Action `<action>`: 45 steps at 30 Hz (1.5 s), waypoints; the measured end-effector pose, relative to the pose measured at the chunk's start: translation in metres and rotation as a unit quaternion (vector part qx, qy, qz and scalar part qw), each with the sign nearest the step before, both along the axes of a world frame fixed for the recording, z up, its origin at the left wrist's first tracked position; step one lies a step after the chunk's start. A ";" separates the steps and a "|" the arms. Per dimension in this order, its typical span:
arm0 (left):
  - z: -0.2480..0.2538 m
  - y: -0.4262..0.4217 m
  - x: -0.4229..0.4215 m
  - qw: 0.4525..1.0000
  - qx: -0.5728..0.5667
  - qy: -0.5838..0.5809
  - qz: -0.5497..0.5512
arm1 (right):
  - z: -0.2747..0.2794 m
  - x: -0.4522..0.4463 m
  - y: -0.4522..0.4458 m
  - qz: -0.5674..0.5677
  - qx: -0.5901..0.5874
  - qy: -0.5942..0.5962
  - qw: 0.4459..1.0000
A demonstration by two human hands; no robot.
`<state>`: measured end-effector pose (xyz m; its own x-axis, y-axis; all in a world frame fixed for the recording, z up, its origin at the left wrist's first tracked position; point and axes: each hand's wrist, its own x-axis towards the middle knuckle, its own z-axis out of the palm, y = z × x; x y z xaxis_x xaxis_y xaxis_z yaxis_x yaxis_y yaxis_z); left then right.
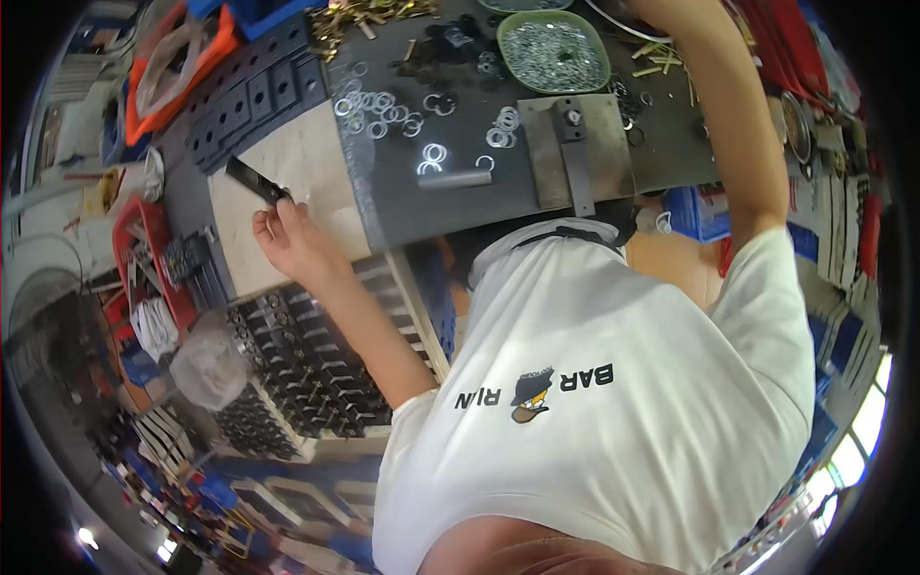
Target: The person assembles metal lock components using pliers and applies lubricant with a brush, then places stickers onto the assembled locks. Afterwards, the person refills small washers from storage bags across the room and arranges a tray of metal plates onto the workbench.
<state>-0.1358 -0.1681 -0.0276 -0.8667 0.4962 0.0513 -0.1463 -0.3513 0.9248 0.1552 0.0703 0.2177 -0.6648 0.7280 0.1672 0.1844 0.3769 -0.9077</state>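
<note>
Left hand (289, 241): fingers pinched on one end of black part (253, 179), over pale board (311, 168). Right hand (663, 11): cropped at top, grip indeterminate. Judgement: firm pinch should prevent pivoting. Rings (376, 100) lie on surface (398, 177).

Bar (255, 180) L of rings (371, 100) on tbl (407, 208)

A flat, dark grey counter (407, 206) spans the upper part of the frame. Loose silver metal rings (379, 128) lie scattered at upper centre, above a short silver metal cylinder (458, 179). To their right sit a green plastic tray (606, 67), a round, silver-rimmed dish (613, 28) and a square metal plate (613, 144); brass-coloured strips (359, 19) lie heaped along the top edge.
</note>
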 end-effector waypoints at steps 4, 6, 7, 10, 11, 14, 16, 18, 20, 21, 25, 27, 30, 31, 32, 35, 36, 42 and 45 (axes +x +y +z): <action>0.028 0.011 0.056 0.960 0.093 -0.105 -0.241 | -0.080 0.170 -0.018 -0.108 -0.090 0.253 0.957; 0.032 0.021 0.080 0.919 0.109 -0.142 -0.352 | -0.103 0.192 -0.049 -0.131 -0.084 0.332 0.930; 0.040 0.028 0.094 0.889 0.120 -0.172 -0.407 | -0.121 0.200 -0.060 -0.186 -0.074 0.339 0.919; 0.040 0.057 0.130 0.772 0.142 -0.350 -0.511 | -0.194 0.226 -0.069 -0.238 -0.101 0.361 0.896; 0.045 0.066 0.143 0.729 0.148 -0.400 -0.536 | -0.212 0.227 -0.072 -0.246 -0.121 0.388 0.880; 0.061 0.089 0.173 0.746 0.130 -0.290 -0.585 | -0.220 0.228 -0.068 -0.228 -0.164 0.415 0.866; 0.058 0.092 0.181 0.721 0.132 -0.324 -0.598 | -0.215 0.225 -0.074 -0.288 -0.178 0.348 0.874; 0.055 0.096 0.188 0.740 0.119 -0.291 -0.595 | -0.204 0.219 -0.068 -0.303 -0.189 0.313 0.880; 0.050 0.095 0.194 0.770 0.097 -0.241 -0.583 | -0.201 0.214 -0.067 -0.318 -0.207 0.272 0.884; 0.052 0.094 0.197 0.771 0.098 -0.244 -0.580 | -0.200 0.214 -0.065 -0.316 -0.211 0.260 0.888; 0.061 0.081 0.207 0.858 0.018 -0.192 -0.476 | -0.201 0.219 -0.066 -0.225 -0.214 0.373 0.874; 0.062 0.070 0.208 0.888 -0.016 -0.135 -0.438 | -0.204 0.215 -0.066 -0.236 -0.218 0.367 0.873; 0.061 0.061 0.216 0.921 -0.090 -0.041 -0.376 | -0.217 0.227 -0.064 -0.224 -0.218 0.365 0.877; 0.057 0.059 0.219 0.927 -0.083 -0.037 -0.363 | -0.215 0.227 -0.062 -0.227 -0.220 0.362 0.877; 0.058 0.059 0.222 0.926 -0.084 -0.040 -0.365 | -0.211 0.224 -0.062 -0.196 -0.210 0.390 0.875; 0.059 0.062 0.226 0.909 -0.079 -0.044 -0.408 | -0.195 0.195 -0.066 -0.226 -0.206 0.394 0.867; 0.062 0.065 0.229 0.909 -0.078 -0.044 -0.407 | -0.192 0.188 -0.067 -0.286 -0.210 0.369 0.859; 0.066 0.078 0.242 0.886 -0.063 -0.044 -0.458 | -0.191 0.191 -0.069 -0.104 -0.166 0.431 0.881; 0.076 0.087 0.255 0.879 -0.023 -0.081 -0.469 | -0.145 0.167 -0.089 -0.036 -0.053 0.473 0.879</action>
